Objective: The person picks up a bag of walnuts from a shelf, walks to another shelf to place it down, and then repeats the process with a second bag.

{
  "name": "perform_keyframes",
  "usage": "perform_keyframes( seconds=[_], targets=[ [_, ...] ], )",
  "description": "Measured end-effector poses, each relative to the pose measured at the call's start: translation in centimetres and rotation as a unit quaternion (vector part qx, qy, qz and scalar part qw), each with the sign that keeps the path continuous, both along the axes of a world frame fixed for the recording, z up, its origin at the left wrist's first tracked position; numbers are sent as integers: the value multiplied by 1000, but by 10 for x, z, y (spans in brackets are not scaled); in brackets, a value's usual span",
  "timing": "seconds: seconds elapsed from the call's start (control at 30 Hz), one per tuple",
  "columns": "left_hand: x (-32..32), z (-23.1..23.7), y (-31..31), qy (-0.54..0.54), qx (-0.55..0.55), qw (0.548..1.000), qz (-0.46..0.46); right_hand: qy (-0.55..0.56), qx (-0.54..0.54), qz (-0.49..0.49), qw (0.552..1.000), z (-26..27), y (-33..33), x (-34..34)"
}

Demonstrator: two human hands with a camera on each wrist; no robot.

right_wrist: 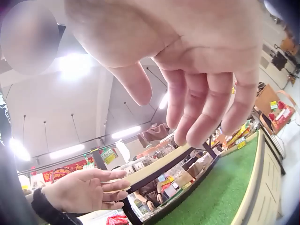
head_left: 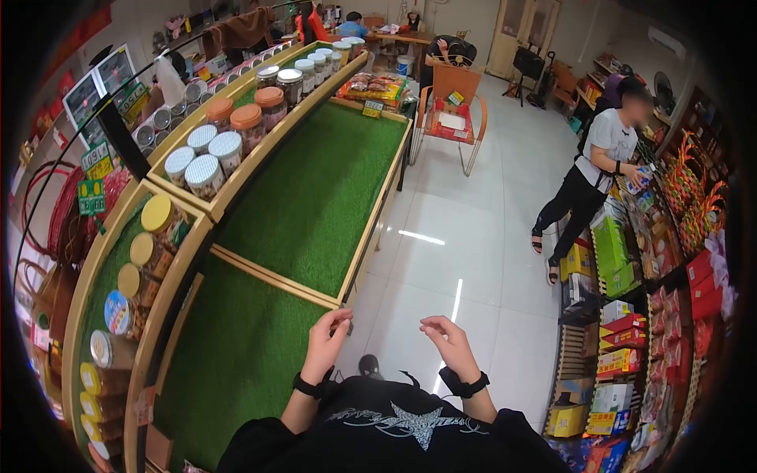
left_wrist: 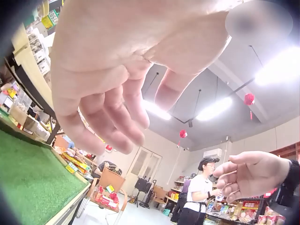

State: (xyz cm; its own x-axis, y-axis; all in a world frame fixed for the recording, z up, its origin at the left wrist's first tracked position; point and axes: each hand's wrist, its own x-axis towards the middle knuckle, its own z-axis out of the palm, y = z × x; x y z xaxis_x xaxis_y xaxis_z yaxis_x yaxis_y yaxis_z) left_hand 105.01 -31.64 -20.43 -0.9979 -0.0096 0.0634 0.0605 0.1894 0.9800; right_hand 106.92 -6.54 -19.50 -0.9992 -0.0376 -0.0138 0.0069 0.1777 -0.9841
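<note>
My left hand (head_left: pixel 326 340) is raised in front of my body, near the corner of the green-lined display stand (head_left: pixel 260 315). Its fingers are loosely bent with nothing between them, as the left wrist view shows of the same hand (left_wrist: pixel 126 70). Level with it, my right hand (head_left: pixel 451 344) hangs over the tiled floor, palm turned inward. In the right wrist view the fingers of this hand (right_wrist: pixel 187 84) are relaxed and hold nothing. The two hands are apart, and each wears a dark wrist band.
Jars with lids (head_left: pixel 206 175) line the raised shelf at left. Bagged snacks (head_left: pixel 378 88) lie at the stand's far end, beside an orange chair (head_left: pixel 455 98). At right a person (head_left: pixel 607 150) holds a package by shelves of boxed goods (head_left: pixel 619 339). Tiled floor (head_left: pixel 441 260) runs between.
</note>
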Motion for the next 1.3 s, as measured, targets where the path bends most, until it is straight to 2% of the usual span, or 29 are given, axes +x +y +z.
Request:
perform_keyframes(
  seconds=[0.13,0.3,0.4,0.6,0.8,1.0,1.3],
  targets=[
    [-29,3,-2,-5,-19,999,-27,0,3,-2,1000,-2,-10,-29],
    [-52,2,-1,-9,-36,998,-53,-61,-15,-8,998,-29,-16,-43],
    [-63,-4,-1,-24,-41,998,-52,-112,-45,-2,993,-44,-8,-57],
    [-104,-16,12,-73,-17,997,-12,-97,-28,10,995,-50,20,-124],
    [-174,2,62,-40,-31,999,5,-75,-3,52,996,-23,55,-202],
    [-240,6,123,-8,-32,999,-11,-25,42,48,998,-18,119,-273],
    [-284,-3,184,-32,-57,996,-52,-78,12,20,997,-24,179,-319]
  ],
)
